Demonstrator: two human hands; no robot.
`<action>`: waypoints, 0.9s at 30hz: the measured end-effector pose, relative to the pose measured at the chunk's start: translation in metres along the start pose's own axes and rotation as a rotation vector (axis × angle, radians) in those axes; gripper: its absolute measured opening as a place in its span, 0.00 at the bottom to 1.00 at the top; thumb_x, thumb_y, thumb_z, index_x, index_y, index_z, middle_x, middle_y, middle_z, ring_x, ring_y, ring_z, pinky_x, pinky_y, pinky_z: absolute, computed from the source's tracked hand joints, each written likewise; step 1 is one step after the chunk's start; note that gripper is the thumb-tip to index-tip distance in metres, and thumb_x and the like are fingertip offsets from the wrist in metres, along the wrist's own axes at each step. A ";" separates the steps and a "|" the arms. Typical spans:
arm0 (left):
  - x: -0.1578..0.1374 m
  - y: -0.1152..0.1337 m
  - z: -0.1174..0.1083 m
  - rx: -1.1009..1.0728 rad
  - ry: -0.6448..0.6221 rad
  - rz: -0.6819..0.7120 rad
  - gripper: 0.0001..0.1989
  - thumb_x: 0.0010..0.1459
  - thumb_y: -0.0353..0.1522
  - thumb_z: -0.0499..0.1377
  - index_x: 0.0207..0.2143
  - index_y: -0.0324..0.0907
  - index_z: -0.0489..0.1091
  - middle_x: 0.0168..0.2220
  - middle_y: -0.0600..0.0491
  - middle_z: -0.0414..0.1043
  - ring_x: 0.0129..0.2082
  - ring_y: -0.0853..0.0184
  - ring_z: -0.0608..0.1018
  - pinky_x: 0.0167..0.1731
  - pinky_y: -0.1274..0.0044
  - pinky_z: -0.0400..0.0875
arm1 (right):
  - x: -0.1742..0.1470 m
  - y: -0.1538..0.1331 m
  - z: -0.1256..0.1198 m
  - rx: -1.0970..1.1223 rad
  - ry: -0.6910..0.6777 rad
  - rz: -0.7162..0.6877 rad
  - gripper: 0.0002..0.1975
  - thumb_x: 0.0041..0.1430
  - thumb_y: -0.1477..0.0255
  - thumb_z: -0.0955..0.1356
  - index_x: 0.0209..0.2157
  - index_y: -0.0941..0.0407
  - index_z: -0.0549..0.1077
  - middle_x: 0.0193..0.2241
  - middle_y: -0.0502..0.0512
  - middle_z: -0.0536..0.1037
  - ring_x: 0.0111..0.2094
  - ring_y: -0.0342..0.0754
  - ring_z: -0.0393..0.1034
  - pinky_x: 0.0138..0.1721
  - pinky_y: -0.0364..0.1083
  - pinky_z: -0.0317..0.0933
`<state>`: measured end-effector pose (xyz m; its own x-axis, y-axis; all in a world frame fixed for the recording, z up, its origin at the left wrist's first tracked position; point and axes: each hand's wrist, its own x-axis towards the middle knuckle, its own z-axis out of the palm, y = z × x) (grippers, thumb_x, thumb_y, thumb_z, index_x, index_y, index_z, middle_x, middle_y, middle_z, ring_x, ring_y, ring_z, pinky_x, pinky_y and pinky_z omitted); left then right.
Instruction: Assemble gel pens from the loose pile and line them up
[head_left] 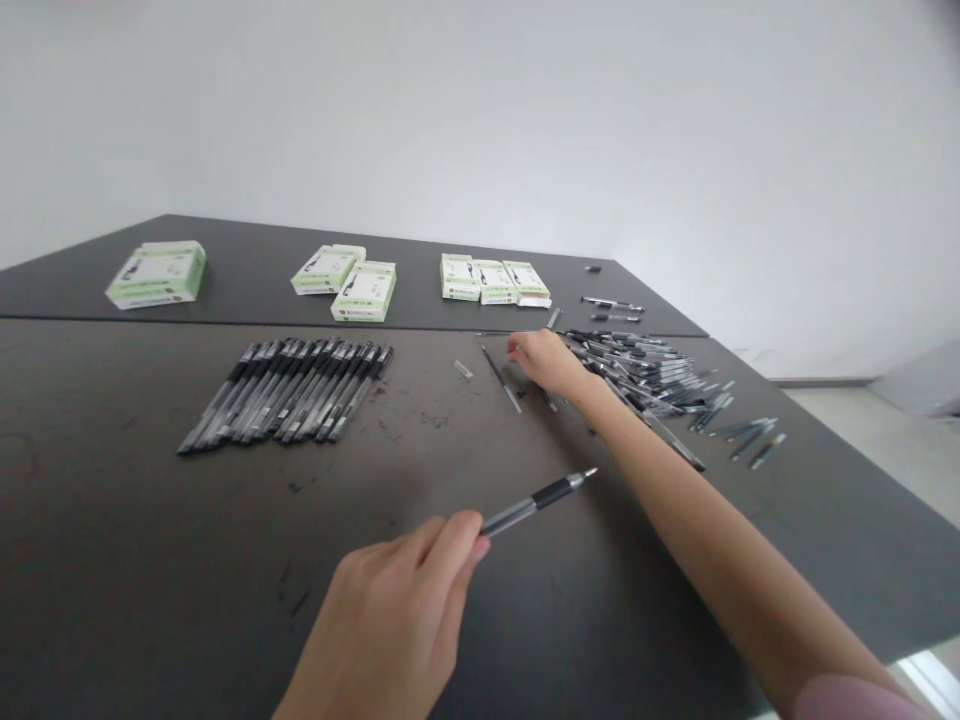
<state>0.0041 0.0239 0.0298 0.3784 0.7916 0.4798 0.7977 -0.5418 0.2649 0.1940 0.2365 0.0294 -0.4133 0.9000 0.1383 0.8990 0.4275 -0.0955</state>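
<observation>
My left hand [409,600], at the bottom middle, is closed round the rear of an uncapped gel pen [536,500]. The pen has a clear barrel, a black grip and a bare metal tip that points up to the right. My right hand [546,360] reaches to the left edge of a heap of loose pens and pen parts [637,365]. Its fingers are curled together and bent down; what they hold, if anything, is hidden. Just left of that hand lies a thin refill [501,380], and farther left a small clear cap [463,370].
A slanted row of capped black pens [289,390] lies on the left of the dark table [187,580]. Green and white boxes stand along the back: a left stack [159,275], a middle pair [365,290] and a right group [495,280]. Several refills [750,435] lie right of the heap.
</observation>
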 end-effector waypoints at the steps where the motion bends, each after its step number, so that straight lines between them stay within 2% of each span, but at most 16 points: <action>1: 0.000 -0.001 -0.001 0.021 0.019 -0.008 0.12 0.62 0.29 0.43 0.33 0.44 0.65 0.23 0.58 0.74 0.18 0.68 0.77 0.18 0.77 0.71 | -0.008 -0.004 -0.005 0.022 0.026 0.003 0.10 0.61 0.71 0.61 0.38 0.60 0.71 0.29 0.60 0.77 0.35 0.51 0.72 0.37 0.44 0.59; 4: 0.000 -0.003 -0.002 0.057 0.071 -0.019 0.11 0.63 0.31 0.43 0.35 0.44 0.64 0.24 0.57 0.75 0.18 0.68 0.77 0.18 0.78 0.71 | -0.045 -0.018 -0.024 0.220 0.058 0.006 0.14 0.66 0.66 0.54 0.41 0.57 0.66 0.19 0.50 0.74 0.22 0.43 0.71 0.28 0.40 0.60; 6: -0.001 -0.004 -0.003 0.057 0.087 -0.030 0.10 0.63 0.31 0.43 0.36 0.44 0.63 0.25 0.57 0.76 0.19 0.68 0.78 0.18 0.78 0.70 | -0.076 -0.026 -0.037 0.635 0.031 0.007 0.13 0.65 0.63 0.56 0.39 0.56 0.63 0.19 0.48 0.73 0.18 0.42 0.70 0.23 0.39 0.61; 8: -0.001 -0.005 -0.003 0.059 0.096 -0.026 0.10 0.64 0.32 0.42 0.37 0.44 0.63 0.25 0.58 0.76 0.20 0.69 0.78 0.19 0.79 0.70 | -0.107 -0.032 -0.047 0.897 0.024 0.016 0.09 0.63 0.65 0.59 0.35 0.56 0.62 0.26 0.51 0.76 0.25 0.44 0.74 0.28 0.40 0.64; 10: -0.001 -0.006 -0.003 0.060 0.099 0.002 0.11 0.64 0.33 0.42 0.38 0.44 0.63 0.26 0.58 0.76 0.21 0.69 0.78 0.20 0.80 0.69 | -0.133 -0.035 -0.052 1.014 0.008 0.044 0.06 0.62 0.67 0.62 0.34 0.56 0.63 0.32 0.54 0.77 0.34 0.45 0.75 0.34 0.42 0.66; 12: -0.001 -0.007 -0.003 0.070 0.098 0.039 0.11 0.65 0.34 0.42 0.38 0.43 0.63 0.27 0.57 0.76 0.23 0.70 0.79 0.21 0.81 0.69 | -0.152 -0.034 -0.051 1.122 -0.047 0.070 0.05 0.60 0.69 0.64 0.34 0.56 0.65 0.34 0.55 0.77 0.40 0.46 0.74 0.39 0.43 0.66; 14: -0.002 -0.008 -0.002 0.099 0.101 0.057 0.12 0.65 0.35 0.41 0.39 0.43 0.63 0.28 0.56 0.77 0.24 0.71 0.79 0.23 0.82 0.69 | -0.165 -0.032 -0.046 1.269 -0.116 0.088 0.05 0.59 0.70 0.65 0.34 0.57 0.66 0.33 0.55 0.77 0.39 0.47 0.75 0.40 0.45 0.67; 16: -0.003 -0.010 -0.001 0.134 0.107 0.057 0.13 0.65 0.35 0.41 0.39 0.43 0.63 0.28 0.56 0.77 0.25 0.71 0.79 0.25 0.82 0.69 | -0.172 -0.029 -0.042 1.407 -0.127 0.109 0.05 0.58 0.70 0.66 0.33 0.58 0.66 0.31 0.55 0.78 0.35 0.47 0.76 0.38 0.46 0.68; 20: -0.006 -0.015 0.002 0.161 0.074 0.078 0.14 0.65 0.37 0.41 0.39 0.44 0.64 0.30 0.56 0.77 0.25 0.71 0.79 0.25 0.82 0.68 | -0.178 -0.023 -0.038 1.473 -0.071 0.125 0.06 0.57 0.70 0.67 0.32 0.58 0.66 0.24 0.51 0.77 0.26 0.46 0.76 0.29 0.43 0.69; 27: -0.007 -0.019 0.006 0.145 0.073 0.129 0.10 0.64 0.34 0.45 0.41 0.46 0.65 0.30 0.58 0.76 0.24 0.73 0.78 0.24 0.83 0.68 | -0.183 -0.017 -0.045 1.192 -0.044 0.049 0.06 0.58 0.69 0.66 0.32 0.58 0.69 0.19 0.46 0.71 0.15 0.38 0.67 0.17 0.37 0.61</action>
<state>-0.0106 0.0300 0.0161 0.4504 0.6930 0.5630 0.8061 -0.5867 0.0773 0.2609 0.0607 0.0496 -0.4079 0.9097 0.0779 0.2219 0.1815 -0.9580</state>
